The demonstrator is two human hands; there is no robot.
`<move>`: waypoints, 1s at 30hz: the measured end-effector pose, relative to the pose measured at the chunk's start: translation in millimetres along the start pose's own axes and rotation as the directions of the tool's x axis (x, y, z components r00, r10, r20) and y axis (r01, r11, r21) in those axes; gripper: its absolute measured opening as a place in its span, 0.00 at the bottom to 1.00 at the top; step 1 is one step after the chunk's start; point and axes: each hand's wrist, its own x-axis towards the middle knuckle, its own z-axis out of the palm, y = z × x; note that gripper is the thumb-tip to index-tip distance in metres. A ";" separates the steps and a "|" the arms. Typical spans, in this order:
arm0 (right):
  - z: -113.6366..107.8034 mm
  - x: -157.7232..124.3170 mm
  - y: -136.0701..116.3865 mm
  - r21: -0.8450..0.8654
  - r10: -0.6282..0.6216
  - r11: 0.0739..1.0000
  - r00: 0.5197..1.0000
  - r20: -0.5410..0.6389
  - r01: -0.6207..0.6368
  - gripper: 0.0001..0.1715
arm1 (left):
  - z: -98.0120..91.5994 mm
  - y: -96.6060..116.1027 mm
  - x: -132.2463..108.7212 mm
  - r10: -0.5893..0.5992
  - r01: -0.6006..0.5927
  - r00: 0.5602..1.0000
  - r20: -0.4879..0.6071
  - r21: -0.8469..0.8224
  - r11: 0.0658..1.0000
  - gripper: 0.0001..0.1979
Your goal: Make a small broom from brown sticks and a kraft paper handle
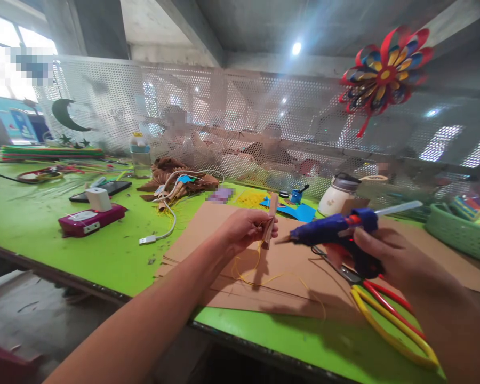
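My left hand (244, 228) is closed around a small brown paper roll (270, 228) held upright above a sheet of cardboard (272, 277). A thin yellow string (260, 269) hangs from it down onto the cardboard. My right hand (388, 256) grips a blue hot glue gun (336, 228) with a white glue stick out the back. Its nozzle points left, just short of the roll.
The green table (64, 224) carries a pink power bank with a white charger (90, 216), a phone (100, 189), a USB cable (160, 232), brown craft pieces (176, 178), yellow and red strips (388, 314), a white jar (338, 194) and a green basket (460, 229). A perforated screen (240, 122) with a paper pinwheel (384, 72) stands behind; people sit beyond it.
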 end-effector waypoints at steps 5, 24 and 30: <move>7.4 20.4 10.2 0.125 0.078 0.991 0.977 -0.198 -0.053 0.24 | -4.0 3.8 2.2 0.042 -0.048 0.994 -0.100 -0.059 0.997 0.08; 63.4 74.1 84.5 -0.542 -0.176 0.839 0.964 -0.197 0.043 0.19 | 4.1 4.3 -6.2 0.098 -0.096 0.992 0.075 -0.024 0.995 0.07; 67.2 51.4 39.6 -0.411 -0.159 0.911 0.953 -0.260 0.040 0.18 | 6.2 -1.8 -4.6 0.236 -0.235 0.972 -0.009 0.054 0.970 0.06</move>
